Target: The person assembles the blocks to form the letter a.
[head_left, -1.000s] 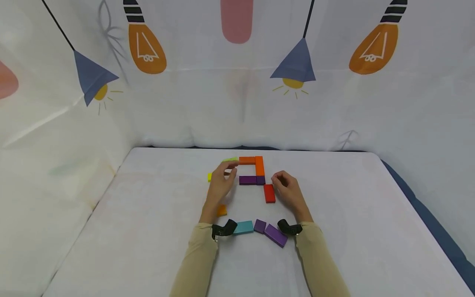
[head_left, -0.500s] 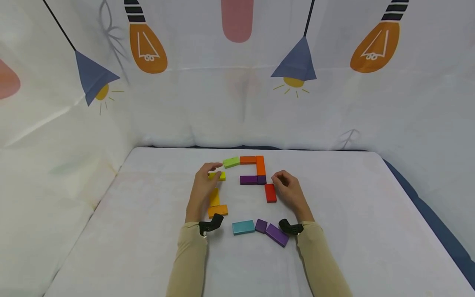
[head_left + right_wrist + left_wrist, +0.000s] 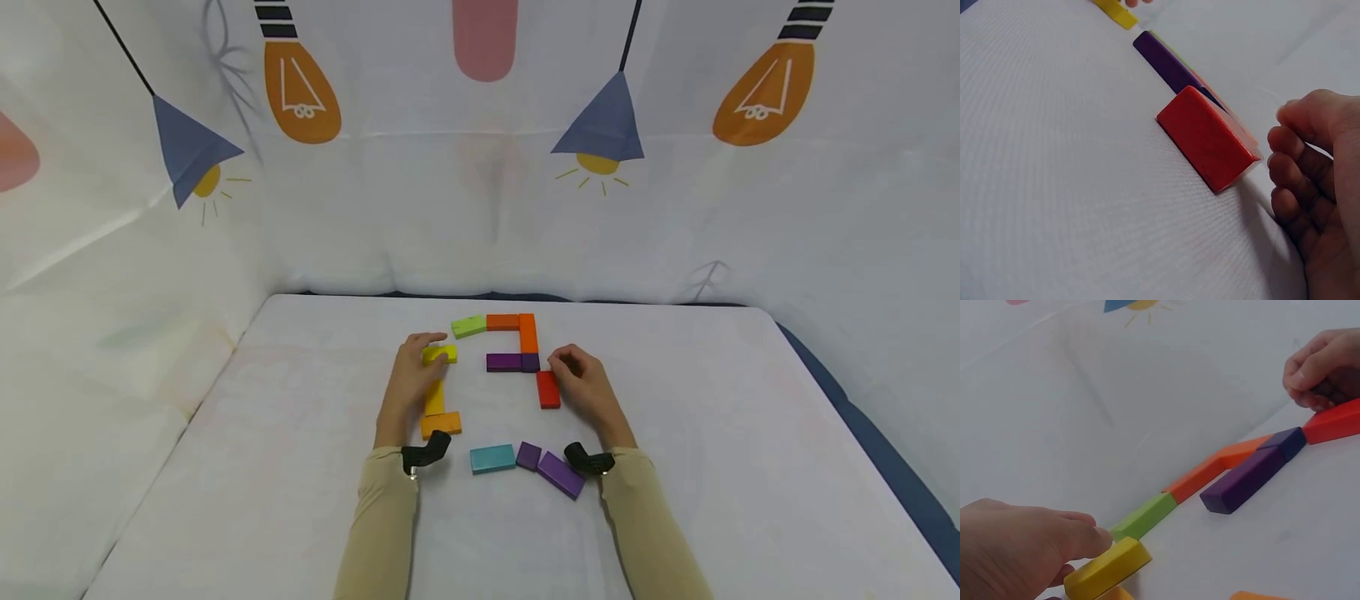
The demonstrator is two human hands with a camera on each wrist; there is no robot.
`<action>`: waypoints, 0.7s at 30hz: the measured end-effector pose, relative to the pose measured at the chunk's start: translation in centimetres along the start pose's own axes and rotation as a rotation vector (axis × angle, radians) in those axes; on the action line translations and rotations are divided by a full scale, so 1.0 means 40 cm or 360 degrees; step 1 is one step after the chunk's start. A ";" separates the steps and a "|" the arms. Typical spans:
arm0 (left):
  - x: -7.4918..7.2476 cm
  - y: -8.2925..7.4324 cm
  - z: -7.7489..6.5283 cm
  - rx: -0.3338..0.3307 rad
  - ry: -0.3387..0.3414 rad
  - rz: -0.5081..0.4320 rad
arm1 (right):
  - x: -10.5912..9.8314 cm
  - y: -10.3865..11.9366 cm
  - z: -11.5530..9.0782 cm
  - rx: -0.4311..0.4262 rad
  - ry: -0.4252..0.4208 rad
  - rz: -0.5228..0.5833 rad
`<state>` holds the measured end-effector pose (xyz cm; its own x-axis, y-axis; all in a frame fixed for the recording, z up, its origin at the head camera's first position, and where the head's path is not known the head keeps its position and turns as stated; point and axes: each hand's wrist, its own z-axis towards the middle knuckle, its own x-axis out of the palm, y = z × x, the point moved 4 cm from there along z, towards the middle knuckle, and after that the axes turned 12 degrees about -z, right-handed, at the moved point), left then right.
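Note:
My left hand [image 3: 408, 375] is around a yellow block [image 3: 1110, 569], thumb against it and the index finger reaching past; the block overlaps an amber block [image 3: 434, 398] in the head view. Below that lies an orange-yellow block [image 3: 441, 425]. My right hand [image 3: 1319, 178] rests beside a red block [image 3: 1210, 140], fingers loosely curled, holding nothing; a small gap separates them. A light green block [image 3: 1146, 515] leads to two orange blocks [image 3: 502, 322] [image 3: 528, 333]. A purple block [image 3: 1247, 478] and a small dark violet block [image 3: 530, 362] adjoin the red one.
Nearer me on the white tabletop [image 3: 262, 517] lie a teal block [image 3: 492, 459], a small purple block [image 3: 528, 455] and a long purple block [image 3: 561, 475]. A white cloth wall [image 3: 420, 208] with printed lamps rises behind the table.
My left hand has moved left from beside the green block to the yellow block, uncovering the amber and orange-yellow blocks. My right hand has stayed by the red block.

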<state>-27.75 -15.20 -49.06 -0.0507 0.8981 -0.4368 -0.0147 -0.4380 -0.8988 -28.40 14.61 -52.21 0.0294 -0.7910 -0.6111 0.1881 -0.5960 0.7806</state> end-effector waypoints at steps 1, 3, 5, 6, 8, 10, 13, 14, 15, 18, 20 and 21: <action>0.002 0.001 0.000 -0.0003 -0.0001 0.0003 | -0.001 0.000 0.000 -0.0003 -0.0003 0.0006; 0.005 0.001 0.000 0.0005 -0.0006 0.0015 | -0.003 -0.001 0.000 -0.0006 -0.0006 0.0004; 0.008 0.000 -0.001 -0.0001 -0.0014 0.0026 | -0.004 -0.001 0.000 -0.0006 -0.0009 0.0001; 0.009 -0.002 -0.001 0.0005 -0.0014 0.0026 | -0.004 -0.001 0.000 -0.0006 -0.0010 -0.0001; 0.012 -0.003 -0.001 0.0001 -0.0012 0.0039 | -0.005 0.000 0.000 -0.0007 -0.0010 -0.0006; 0.015 -0.004 -0.002 0.0003 -0.0012 0.0050 | -0.005 0.001 0.000 -0.0013 -0.0012 -0.0004; 0.018 -0.004 -0.002 0.0019 -0.0018 0.0085 | -0.005 0.002 0.002 -0.0021 -0.0010 -0.0001; 0.019 -0.004 -0.002 0.0023 -0.0023 0.0096 | -0.005 0.002 0.003 -0.0022 -0.0010 -0.0003; 0.020 -0.003 -0.002 0.0022 -0.0027 0.0104 | -0.005 0.002 0.003 -0.0022 -0.0008 0.0001; 0.024 -0.002 -0.003 0.0011 -0.0037 0.0130 | -0.003 0.000 0.003 -0.0023 -0.0012 0.0002; 0.028 0.000 -0.002 0.0017 -0.0044 0.0162 | -0.002 -0.001 0.002 -0.0030 -0.0018 0.0002; 0.030 0.001 -0.002 0.0023 -0.0045 0.0177 | -0.002 -0.001 0.002 -0.0033 -0.0020 0.0008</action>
<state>-27.73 -14.14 -49.61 -0.0811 0.8424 -0.5327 -0.0220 -0.5359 -0.8440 -28.48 14.70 -52.19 0.0179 -0.7957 -0.6054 0.2085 -0.5892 0.7806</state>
